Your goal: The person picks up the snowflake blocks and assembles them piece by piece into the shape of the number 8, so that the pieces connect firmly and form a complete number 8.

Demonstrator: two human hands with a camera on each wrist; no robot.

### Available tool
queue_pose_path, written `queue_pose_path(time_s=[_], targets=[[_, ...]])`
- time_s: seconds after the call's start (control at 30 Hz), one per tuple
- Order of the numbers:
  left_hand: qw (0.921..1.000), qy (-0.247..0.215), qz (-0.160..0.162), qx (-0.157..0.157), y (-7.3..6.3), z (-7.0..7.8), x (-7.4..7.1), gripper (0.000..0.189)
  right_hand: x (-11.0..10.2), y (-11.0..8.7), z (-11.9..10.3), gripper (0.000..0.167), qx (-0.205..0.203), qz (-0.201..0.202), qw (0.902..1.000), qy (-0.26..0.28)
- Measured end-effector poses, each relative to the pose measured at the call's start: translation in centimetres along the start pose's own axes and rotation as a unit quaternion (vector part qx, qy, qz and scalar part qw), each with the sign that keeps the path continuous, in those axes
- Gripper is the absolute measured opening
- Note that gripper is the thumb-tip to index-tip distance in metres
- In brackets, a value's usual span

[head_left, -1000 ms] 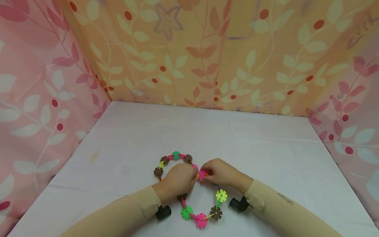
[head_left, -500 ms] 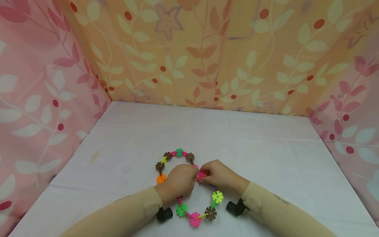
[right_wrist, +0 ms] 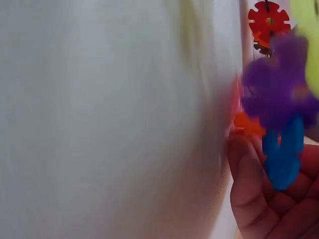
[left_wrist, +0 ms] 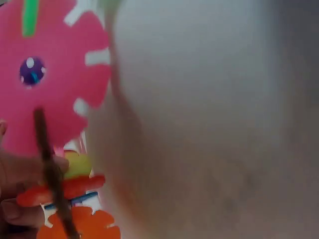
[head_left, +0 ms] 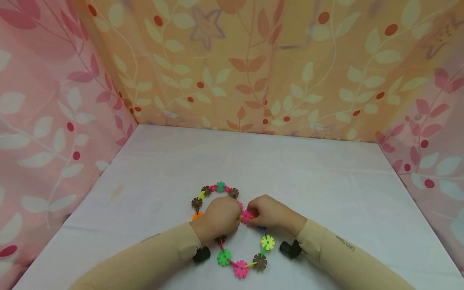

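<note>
Slotted plastic snowflake discs in several colours are joined into a chain that forms two loops, an upper and a lower one. My left hand (head_left: 222,216) grips the chain at the waist between the loops, its fingers mostly hidden from the head view. Facing it, my right hand (head_left: 270,213) pinches a pink snowflake disc (head_left: 246,216) by its right side, and the two hands nearly meet. A green disc (head_left: 220,187) tops the upper loop; another pink disc (head_left: 241,269) lies at the bottom of the lower one. A blue disc (right_wrist: 283,172) rests against my right fingers.
The chain lies on a white-covered table (head_left: 290,161). Floral cloth walls (head_left: 232,72) stand at the back and both sides. Black wrist devices (head_left: 291,249) sit under both forearms, close to the lower loop.
The lower loop has shifted a little left, and the upper loop slightly right and away from me. Both hands stay at the chain's waist with nearly the same hold.
</note>
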State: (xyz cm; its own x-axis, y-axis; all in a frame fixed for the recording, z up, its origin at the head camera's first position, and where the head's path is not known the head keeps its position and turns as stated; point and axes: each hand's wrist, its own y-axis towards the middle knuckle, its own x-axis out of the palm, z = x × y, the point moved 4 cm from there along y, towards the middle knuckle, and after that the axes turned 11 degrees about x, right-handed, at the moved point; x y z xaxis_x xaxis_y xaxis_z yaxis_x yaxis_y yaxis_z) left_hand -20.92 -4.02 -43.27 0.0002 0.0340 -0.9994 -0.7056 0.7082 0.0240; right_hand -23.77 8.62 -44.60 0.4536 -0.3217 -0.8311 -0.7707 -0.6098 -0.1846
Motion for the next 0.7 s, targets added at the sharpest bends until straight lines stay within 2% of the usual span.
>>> queue_pose_path(time_s=[0.17,0.5,0.7], targets=[[0.9999,-0.015,0.004,0.001,0.15,0.42,-0.05,0.021,0.33,-0.20,0.02,0.017,-0.003,-0.005,1.0000,-0.003],[0.9966,-0.046,0.066,0.019,0.26,0.44,0.12,0.027,0.26,-0.61,-0.08,0.013,-0.026,0.022,0.9993,0.015],[0.9959,-0.049,0.074,0.019,0.28,0.42,0.47,0.027,0.26,-0.60,0.19,0.015,-0.020,0.027,0.9994,-0.002]])
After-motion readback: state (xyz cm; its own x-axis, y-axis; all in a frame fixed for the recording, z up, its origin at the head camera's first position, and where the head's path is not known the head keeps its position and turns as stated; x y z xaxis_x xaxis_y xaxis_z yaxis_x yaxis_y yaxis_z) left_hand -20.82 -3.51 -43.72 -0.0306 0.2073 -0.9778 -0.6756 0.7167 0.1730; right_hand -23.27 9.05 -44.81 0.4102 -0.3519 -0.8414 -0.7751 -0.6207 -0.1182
